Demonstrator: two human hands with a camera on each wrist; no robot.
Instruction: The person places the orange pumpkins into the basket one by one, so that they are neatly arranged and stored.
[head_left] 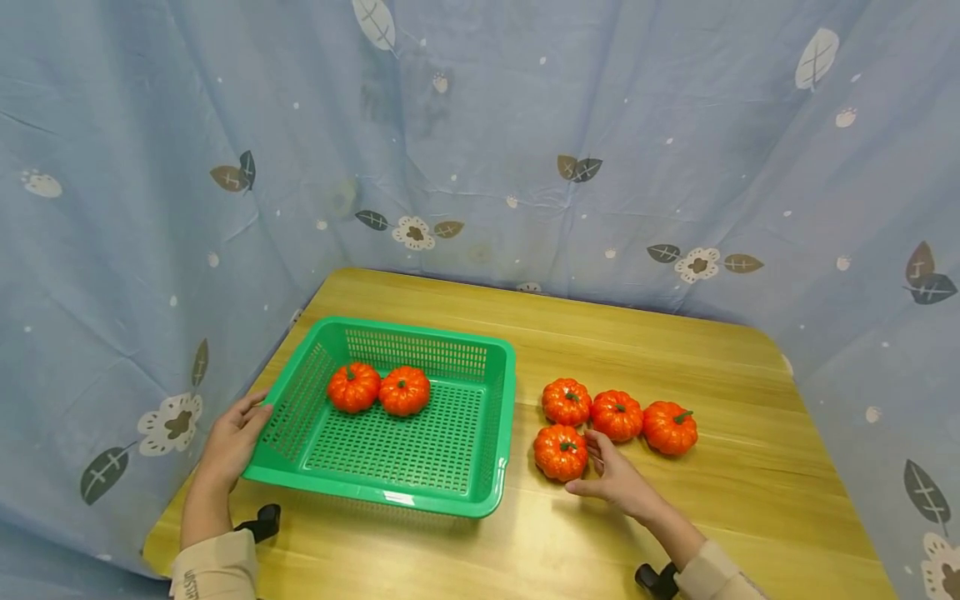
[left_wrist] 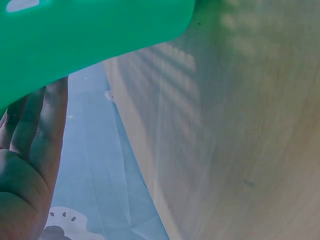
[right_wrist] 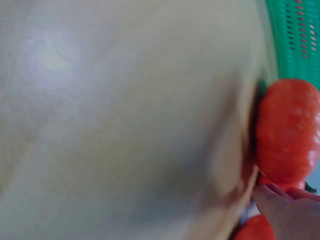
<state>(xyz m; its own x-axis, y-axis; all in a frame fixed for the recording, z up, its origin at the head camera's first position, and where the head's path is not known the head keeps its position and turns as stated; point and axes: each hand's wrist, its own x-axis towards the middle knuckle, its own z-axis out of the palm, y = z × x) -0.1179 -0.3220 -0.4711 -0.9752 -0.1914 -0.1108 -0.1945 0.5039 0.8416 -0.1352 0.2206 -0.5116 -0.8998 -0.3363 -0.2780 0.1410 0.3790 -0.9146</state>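
Right hand (head_left: 618,482): fingers parted beside the nearest pumpkin (head_left: 560,452), right of the basket (head_left: 337,487) on the bench (head_left: 757,500); contact unclear. Left hand (head_left: 231,442): fingers nearly straight, touching the basket's left rim.

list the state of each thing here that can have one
green basket, upright, partly filled
two pumpkins, inside the basket, side by side
three back pumpkins, on the table, in a row
front pumpkin, on the table
left hand, at the basket's left rim, grip unclear
right hand, spread beside front pumpkin
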